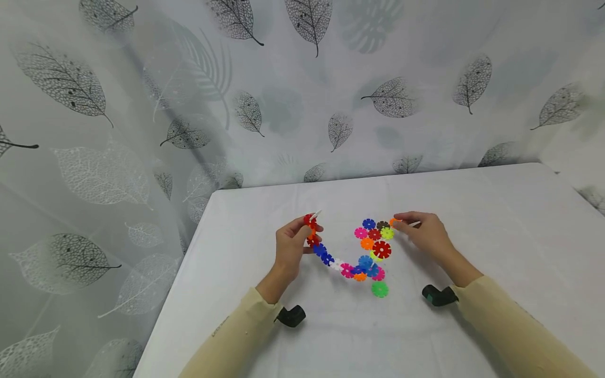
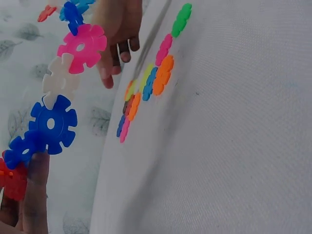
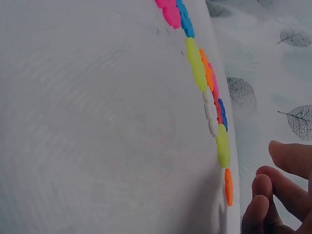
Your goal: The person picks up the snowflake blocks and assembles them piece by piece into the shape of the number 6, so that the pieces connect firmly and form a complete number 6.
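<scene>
Loosely bent at the right hand [image 1: 425, 234], with nothing visible held, just right of a notched orange plastic disc [image 3: 229, 187]. Curled at the left hand [image 1: 289, 247] around the red-and-orange end of a multicoloured chain of interlocked plastic discs [image 1: 327, 259], sloping rightward toward the loose discs [image 1: 375, 234].

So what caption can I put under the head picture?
Left fingers hold a colourful chain of discs, with more discs on the white table.

L hand [image 1: 288, 245] pinching, fingers bent; R hand [image 1: 427, 234] w/ fingers loosely curled; both arms [image 1: 238, 333] fwd
</scene>
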{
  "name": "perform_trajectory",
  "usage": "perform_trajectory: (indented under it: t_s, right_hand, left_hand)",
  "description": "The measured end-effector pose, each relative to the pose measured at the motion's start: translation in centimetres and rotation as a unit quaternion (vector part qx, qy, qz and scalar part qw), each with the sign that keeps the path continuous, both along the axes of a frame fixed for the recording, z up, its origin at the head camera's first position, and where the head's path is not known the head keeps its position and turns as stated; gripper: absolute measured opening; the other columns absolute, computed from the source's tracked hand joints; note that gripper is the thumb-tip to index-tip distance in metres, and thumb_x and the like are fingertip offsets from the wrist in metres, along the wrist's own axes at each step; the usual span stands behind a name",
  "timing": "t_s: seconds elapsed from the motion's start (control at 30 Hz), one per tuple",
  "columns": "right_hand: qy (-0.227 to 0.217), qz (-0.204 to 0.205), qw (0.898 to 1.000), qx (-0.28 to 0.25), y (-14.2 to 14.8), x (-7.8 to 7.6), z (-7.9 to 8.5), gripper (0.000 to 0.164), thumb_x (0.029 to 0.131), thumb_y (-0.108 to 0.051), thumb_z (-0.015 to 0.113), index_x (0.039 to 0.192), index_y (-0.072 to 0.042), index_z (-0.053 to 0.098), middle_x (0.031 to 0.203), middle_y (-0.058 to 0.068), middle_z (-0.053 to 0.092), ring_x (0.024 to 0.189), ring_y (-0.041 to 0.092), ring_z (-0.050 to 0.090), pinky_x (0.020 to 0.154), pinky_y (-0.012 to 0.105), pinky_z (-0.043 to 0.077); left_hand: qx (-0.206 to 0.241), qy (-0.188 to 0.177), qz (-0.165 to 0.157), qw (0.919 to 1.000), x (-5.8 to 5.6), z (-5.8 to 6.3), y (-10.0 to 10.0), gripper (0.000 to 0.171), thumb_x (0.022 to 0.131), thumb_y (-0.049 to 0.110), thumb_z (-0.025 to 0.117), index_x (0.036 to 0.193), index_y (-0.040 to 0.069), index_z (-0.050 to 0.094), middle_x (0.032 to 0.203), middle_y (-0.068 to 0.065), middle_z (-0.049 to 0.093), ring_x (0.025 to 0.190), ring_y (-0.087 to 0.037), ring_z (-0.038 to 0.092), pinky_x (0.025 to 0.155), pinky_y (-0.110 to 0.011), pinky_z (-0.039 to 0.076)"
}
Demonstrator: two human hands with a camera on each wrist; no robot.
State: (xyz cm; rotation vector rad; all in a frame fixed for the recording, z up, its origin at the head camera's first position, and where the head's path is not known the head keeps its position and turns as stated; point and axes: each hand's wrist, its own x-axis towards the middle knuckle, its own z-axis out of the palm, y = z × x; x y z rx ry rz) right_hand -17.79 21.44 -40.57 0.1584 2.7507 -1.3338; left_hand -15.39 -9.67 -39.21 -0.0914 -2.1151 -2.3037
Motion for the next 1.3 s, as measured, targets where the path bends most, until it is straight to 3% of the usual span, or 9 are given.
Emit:
perform_trajectory:
  t_s: [0.3,0.5,0.7,1.1,1.3]
  right_hand:
    - [0.014,0.061,0.995,0.072,-0.3,-0.2,-0.5,0.044,0.093,-0.033,0.074,0.124,-0.001,0.070,0.103,0.014,0.069,0.096,0.032,0.062,0.074,0.036,0.052]
    - [0.001,0.072,0.992,0.100,-0.5,-0.4,-0.8,0.040,0.092,-0.029,0.073,0.122,-0.003,0.071,0.100,0.012,0.068,0.098,0.032,0.060,0.082,0.045,0.052]
    - [0.006,0.080,0.991,0.110,-0.6,-0.5,-1.0,0.040,0.089,-0.030,0.076,0.120,-0.004,0.072,0.099,0.011,0.067,0.096,0.031,0.059,0.079,0.043,0.052]
    - [-0.006,0.070,0.996,0.046,0.2,-0.2,-0.1,0.031,0.092,-0.028,0.075,0.111,-0.004,0.067,0.098,0.010,0.066,0.089,0.027,0.060,0.067,0.030,0.054]
    - [0.016,0.042,0.999,0.001,0.6,-0.2,0.3,0.039,0.095,-0.030,0.074,0.120,-0.002,0.063,0.106,0.015,0.066,0.085,0.027,0.062,0.065,0.028,0.054]
  left_hand:
    - [-0.016,-0.034,-0.007,0.9993,0.1,-0.3,-0.1,0.033,0.099,0.013,0.059,0.128,-0.002,0.065,0.108,-0.015,0.074,0.079,-0.020,0.070,0.067,-0.033,0.061]
    - [-0.014,-0.042,-0.027,0.9987,0.0,-0.4,0.0,0.034,0.098,0.010,0.059,0.129,-0.004,0.064,0.108,-0.017,0.073,0.077,-0.018,0.068,0.068,-0.036,0.061]
    - [-0.014,-0.047,-0.029,0.9983,-0.1,-0.5,0.0,0.034,0.097,0.008,0.059,0.129,-0.002,0.065,0.106,-0.017,0.073,0.078,-0.019,0.068,0.071,-0.038,0.061]
    - [-0.025,-0.043,-0.036,0.9981,0.0,-0.3,0.2,0.035,0.098,0.009,0.064,0.133,0.004,0.065,0.109,-0.015,0.073,0.085,-0.021,0.071,0.073,-0.037,0.061]
    - [-0.043,-0.045,-0.063,0.9961,0.1,0.0,0.3,0.039,0.096,0.008,0.065,0.135,0.004,0.063,0.115,-0.021,0.069,0.102,-0.039,0.069,0.074,-0.036,0.061]
